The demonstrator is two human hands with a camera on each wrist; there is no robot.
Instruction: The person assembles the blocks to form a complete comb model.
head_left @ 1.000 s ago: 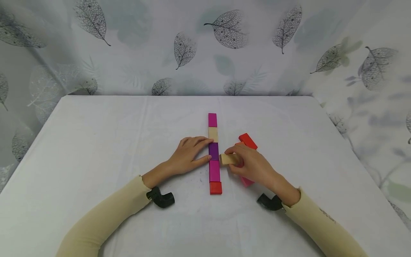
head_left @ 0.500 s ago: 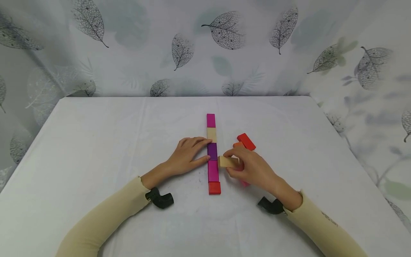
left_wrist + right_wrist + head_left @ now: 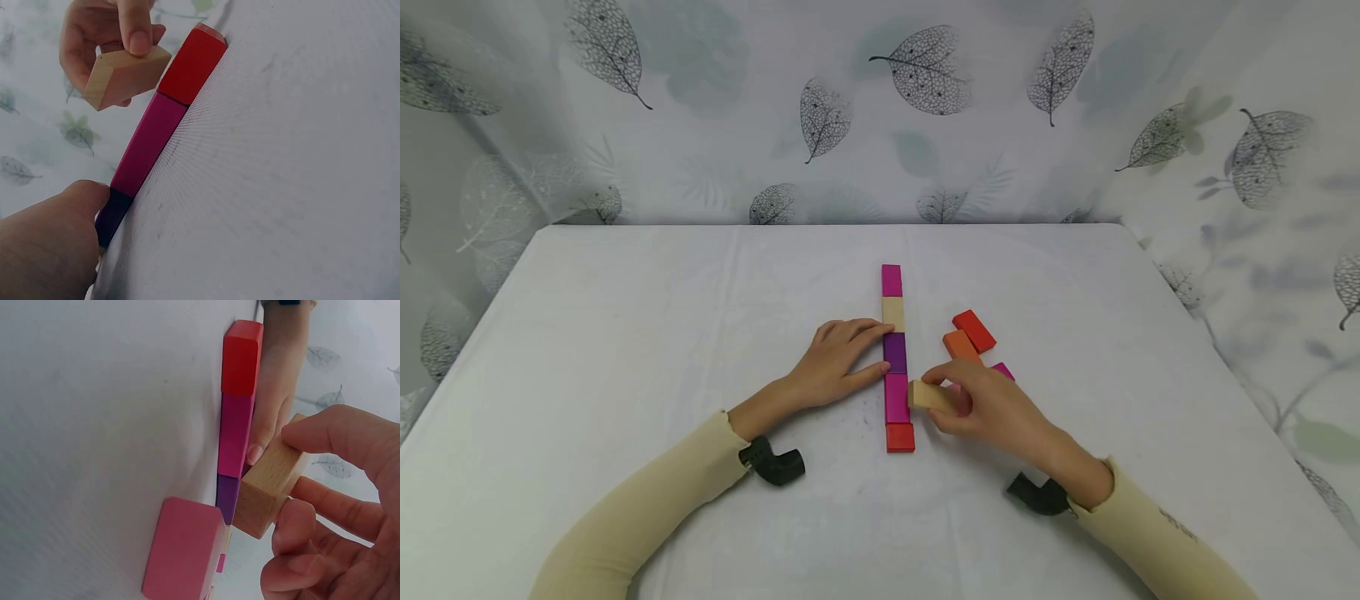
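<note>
Right fingers (image 3: 297,528) pinch a wooden block (image 3: 274,470), a colorful block row (image 3: 896,398) lying between them and the left fingers (image 3: 871,333) (extended against it).

A row (image 3: 895,354) of blocks runs front to back on the table (image 3: 647,333). The left hand (image 3: 838,364) lies to its left, fingertips at its side. To its right, the right hand (image 3: 996,402) has a block (image 3: 931,397) between its fingers; loose blocks (image 3: 974,332) lie behind that hand. A backdrop (image 3: 700,125) stands behind the table.
</note>
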